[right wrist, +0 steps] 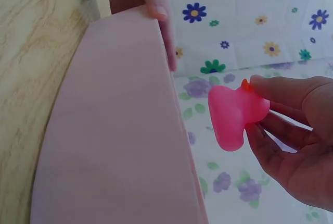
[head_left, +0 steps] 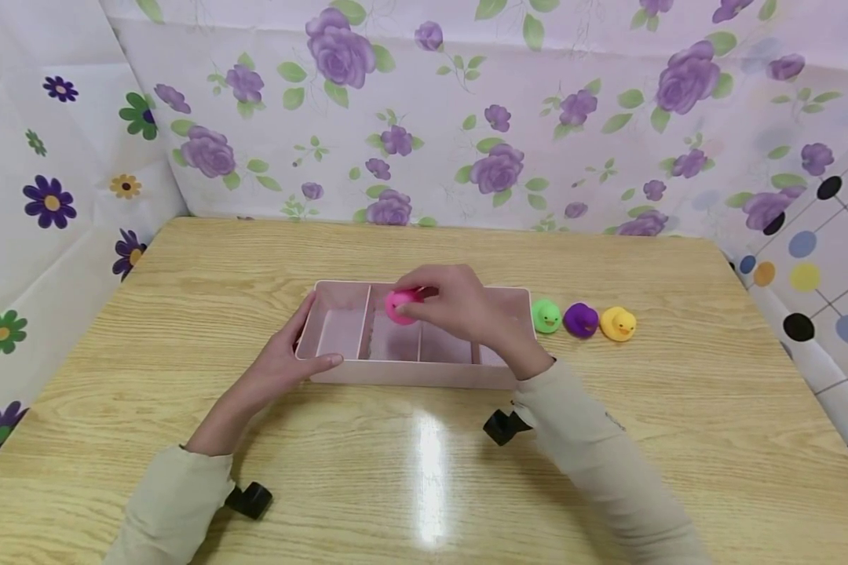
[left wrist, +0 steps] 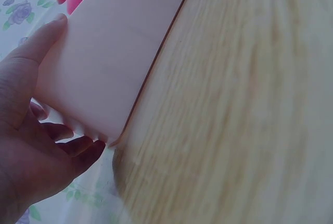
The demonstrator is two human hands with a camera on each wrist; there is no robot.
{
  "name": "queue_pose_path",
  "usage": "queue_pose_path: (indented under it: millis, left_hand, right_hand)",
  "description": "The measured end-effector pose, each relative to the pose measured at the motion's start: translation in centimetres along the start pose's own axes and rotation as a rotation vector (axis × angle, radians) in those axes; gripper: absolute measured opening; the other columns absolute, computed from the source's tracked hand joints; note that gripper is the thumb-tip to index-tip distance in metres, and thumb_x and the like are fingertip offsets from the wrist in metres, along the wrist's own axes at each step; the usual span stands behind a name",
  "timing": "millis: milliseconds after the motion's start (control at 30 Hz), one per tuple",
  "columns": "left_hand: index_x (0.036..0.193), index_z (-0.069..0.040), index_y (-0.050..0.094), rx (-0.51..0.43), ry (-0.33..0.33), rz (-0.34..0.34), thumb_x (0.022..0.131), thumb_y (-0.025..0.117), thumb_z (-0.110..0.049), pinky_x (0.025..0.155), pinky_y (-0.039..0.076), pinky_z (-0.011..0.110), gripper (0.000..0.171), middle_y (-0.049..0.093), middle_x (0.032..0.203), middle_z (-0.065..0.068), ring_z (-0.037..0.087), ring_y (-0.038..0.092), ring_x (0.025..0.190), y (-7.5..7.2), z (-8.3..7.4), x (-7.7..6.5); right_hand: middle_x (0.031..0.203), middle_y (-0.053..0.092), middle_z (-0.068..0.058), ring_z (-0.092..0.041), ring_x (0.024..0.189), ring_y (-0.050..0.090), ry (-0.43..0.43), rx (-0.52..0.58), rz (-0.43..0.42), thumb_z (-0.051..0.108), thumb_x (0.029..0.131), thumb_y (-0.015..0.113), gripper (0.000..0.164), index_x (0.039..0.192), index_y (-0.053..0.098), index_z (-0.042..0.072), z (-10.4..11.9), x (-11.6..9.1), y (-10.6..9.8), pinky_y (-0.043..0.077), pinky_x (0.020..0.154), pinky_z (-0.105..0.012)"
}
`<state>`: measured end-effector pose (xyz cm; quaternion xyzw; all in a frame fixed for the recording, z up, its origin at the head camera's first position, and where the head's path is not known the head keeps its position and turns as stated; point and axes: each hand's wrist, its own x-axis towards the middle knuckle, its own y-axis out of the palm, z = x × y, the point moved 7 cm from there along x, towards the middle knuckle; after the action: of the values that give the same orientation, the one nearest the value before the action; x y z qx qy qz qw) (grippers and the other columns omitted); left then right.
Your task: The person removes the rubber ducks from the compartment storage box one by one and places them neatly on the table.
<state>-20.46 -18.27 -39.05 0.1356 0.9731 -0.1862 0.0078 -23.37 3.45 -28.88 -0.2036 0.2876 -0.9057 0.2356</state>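
Observation:
A pale pink divided box (head_left: 424, 373) lies on the table, its long side toward me. At its left end my left hand (head_left: 287, 353) holds it, thumb over the front rim and fingers along the end wall, as the left wrist view also shows. My right hand (head_left: 459, 306) pinches a pink rubber duck (head_left: 401, 307) between thumb and fingers. In the head view the duck overlaps the second compartment from the left. In the right wrist view the duck (right wrist: 234, 112) shows above the box's rim, its orange beak (right wrist: 245, 84) by the thumb.
Just right of the box stand a green duck (head_left: 547, 316), a purple duck (head_left: 581, 320) and a yellow duck (head_left: 618, 323) in a row. Thin dividers (head_left: 365, 326) split the box's inside. A flowered sheet (head_left: 438, 118) hangs behind the table.

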Motion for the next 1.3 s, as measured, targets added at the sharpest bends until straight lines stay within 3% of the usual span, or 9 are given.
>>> queue_pose_path:
  millis: [300,700,1300]
  left_hand:
    - [0.157,-0.021,0.002,0.009,0.002,0.008,0.084,0.076,-0.018,0.098,0.039,0.05,0.104,0.023,0.153,0.025,0.039,0.041,0.123,0.0,-0.1,0.0]
    - [0.157,-0.02,0.0,0.027,0.002,0.017,0.085,0.075,-0.021,0.098,0.037,0.052,0.104,0.018,0.155,0.024,0.04,0.037,0.127,0.0,0.3,0.0]
    - [0.157,-0.02,0.001,0.008,0.01,0.013,0.084,0.076,-0.019,0.098,0.038,0.051,0.104,0.021,0.154,0.025,0.039,0.039,0.125,0.0,0.0,0.0]
  right_hand:
    - [0.105,0.069,-0.009,-0.021,0.093,0.067,0.165,0.07,-0.022,0.009,0.083,0.076,0.026,0.108,0.073,0.002,-2.2,-1.7,-3.1,0.053,0.081,-0.03]
    - [0.103,0.07,-0.008,-0.021,0.093,0.066,0.152,-0.027,-0.031,0.016,0.086,0.075,0.027,0.109,0.072,0.003,-4.2,-3.6,-6.6,0.052,0.082,-0.034]
    - [0.11,0.069,-0.012,-0.025,0.097,0.065,0.256,-0.087,-0.037,0.022,0.087,0.075,0.033,0.114,0.071,0.003,-7.5,-5.9,-10.7,0.053,0.084,-0.036]
